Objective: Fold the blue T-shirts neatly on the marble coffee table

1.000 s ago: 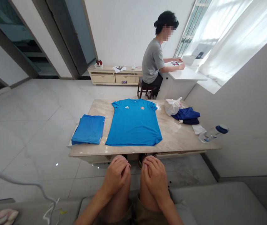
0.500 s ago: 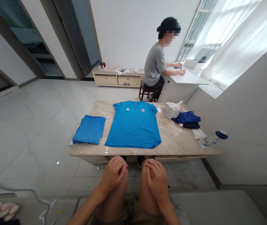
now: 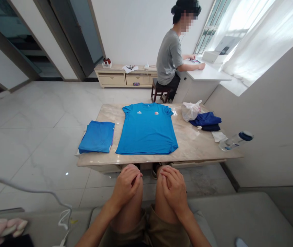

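My left hand (image 3: 126, 187) rests on my left knee and my right hand (image 3: 174, 190) on my right knee, fingers curved over the kneecaps and holding nothing. I sit on a grey sofa (image 3: 239, 219) facing a low marble table (image 3: 192, 149). A bright blue T-shirt (image 3: 147, 129) lies spread flat, front up, in the table's middle. To its left lies a folded blue garment (image 3: 97, 137). Neither hand touches the table or the clothes.
On the table's right are a white plastic bag (image 3: 190, 110), folded dark blue clothes (image 3: 206, 121), a tissue and a lying water bottle (image 3: 235, 141). A person in a grey shirt (image 3: 168, 61) sits at a white desk beyond. A white cable (image 3: 33, 192) crosses the sofa's left side.
Only the view has shifted slightly; my hands stay on my knees and the clothes have not moved.
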A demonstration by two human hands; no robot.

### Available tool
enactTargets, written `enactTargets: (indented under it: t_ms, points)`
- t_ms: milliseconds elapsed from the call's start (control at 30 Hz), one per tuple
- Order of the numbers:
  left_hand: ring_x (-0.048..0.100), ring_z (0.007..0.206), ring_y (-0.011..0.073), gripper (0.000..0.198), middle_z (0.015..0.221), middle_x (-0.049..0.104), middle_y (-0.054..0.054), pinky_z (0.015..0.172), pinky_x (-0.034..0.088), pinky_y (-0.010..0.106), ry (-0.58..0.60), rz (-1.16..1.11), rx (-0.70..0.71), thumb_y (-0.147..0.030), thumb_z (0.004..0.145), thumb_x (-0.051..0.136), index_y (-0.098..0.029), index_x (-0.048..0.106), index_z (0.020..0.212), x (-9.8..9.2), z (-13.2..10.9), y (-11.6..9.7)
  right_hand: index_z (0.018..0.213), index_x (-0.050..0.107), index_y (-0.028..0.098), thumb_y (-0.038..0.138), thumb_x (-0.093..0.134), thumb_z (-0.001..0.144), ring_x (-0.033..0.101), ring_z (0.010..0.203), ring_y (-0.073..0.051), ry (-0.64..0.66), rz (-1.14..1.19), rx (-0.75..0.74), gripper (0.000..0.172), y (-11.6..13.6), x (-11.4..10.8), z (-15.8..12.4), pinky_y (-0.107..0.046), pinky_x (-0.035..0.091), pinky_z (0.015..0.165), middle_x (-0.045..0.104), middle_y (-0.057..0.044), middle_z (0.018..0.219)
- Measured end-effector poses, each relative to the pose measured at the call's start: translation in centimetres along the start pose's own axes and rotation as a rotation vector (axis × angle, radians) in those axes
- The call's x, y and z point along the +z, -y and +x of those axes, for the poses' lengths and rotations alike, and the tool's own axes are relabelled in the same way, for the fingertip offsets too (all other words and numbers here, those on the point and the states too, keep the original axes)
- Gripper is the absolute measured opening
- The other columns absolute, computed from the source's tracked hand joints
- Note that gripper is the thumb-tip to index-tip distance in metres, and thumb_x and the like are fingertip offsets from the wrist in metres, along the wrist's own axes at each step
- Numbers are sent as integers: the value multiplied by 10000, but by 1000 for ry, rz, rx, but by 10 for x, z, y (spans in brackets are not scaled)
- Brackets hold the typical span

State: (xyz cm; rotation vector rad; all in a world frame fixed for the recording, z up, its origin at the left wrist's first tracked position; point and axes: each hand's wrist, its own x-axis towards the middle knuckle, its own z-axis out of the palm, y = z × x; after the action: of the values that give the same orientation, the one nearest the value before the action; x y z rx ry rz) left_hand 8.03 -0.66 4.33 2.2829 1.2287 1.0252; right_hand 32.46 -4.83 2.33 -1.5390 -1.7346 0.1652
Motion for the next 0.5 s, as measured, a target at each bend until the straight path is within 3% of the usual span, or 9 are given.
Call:
enactTargets:
  t_ms: [500]
  points:
    - [772, 910, 208, 262, 934, 824, 27, 943, 568, 401, -34, -22, 7, -188, 1085, 520, -239, 735, 944, -6, -4, 7, 1078, 790, 260, 200, 562, 1044, 715, 1176, -282, -23, -76, -45, 238, -5, 6, 1, -488, 535, 1055, 813, -74, 1204]
